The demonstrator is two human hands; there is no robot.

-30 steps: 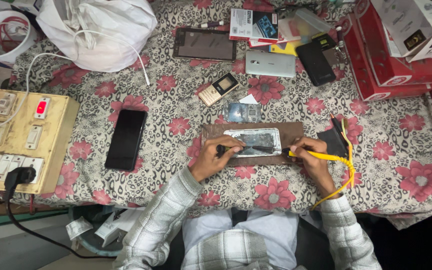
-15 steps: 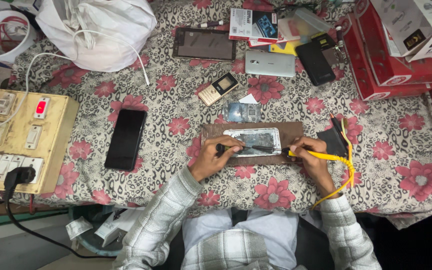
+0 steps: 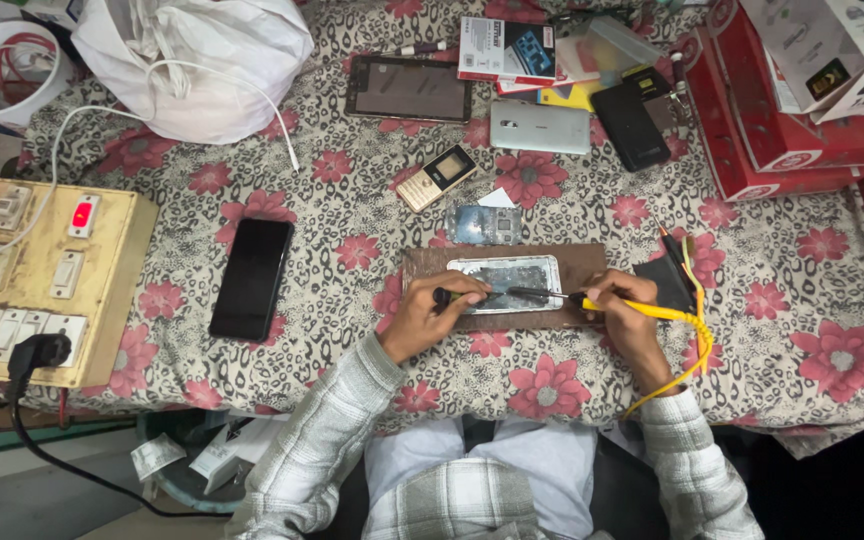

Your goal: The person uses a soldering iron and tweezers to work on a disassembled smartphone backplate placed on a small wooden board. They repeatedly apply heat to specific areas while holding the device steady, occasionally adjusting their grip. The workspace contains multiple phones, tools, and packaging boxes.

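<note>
gripping tools, left hand (image 3: 430, 318), right hand (image 3: 620, 305), opened phone (image 3: 508, 280)

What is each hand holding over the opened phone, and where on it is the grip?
The left hand grips a dark tool at its handle end. The right hand pinches a yellow-handled soldering iron near the front of its handle.

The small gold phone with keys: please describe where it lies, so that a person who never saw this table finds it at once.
Start from the flowered tablecloth and find the brown wooden board in front of the person. Up and to the left of the board, below the dark tablet, lies the small gold phone, turned at a slant. Unlike the flat black phone and the silver phone, it has a keypad under a tiny screen.
</note>
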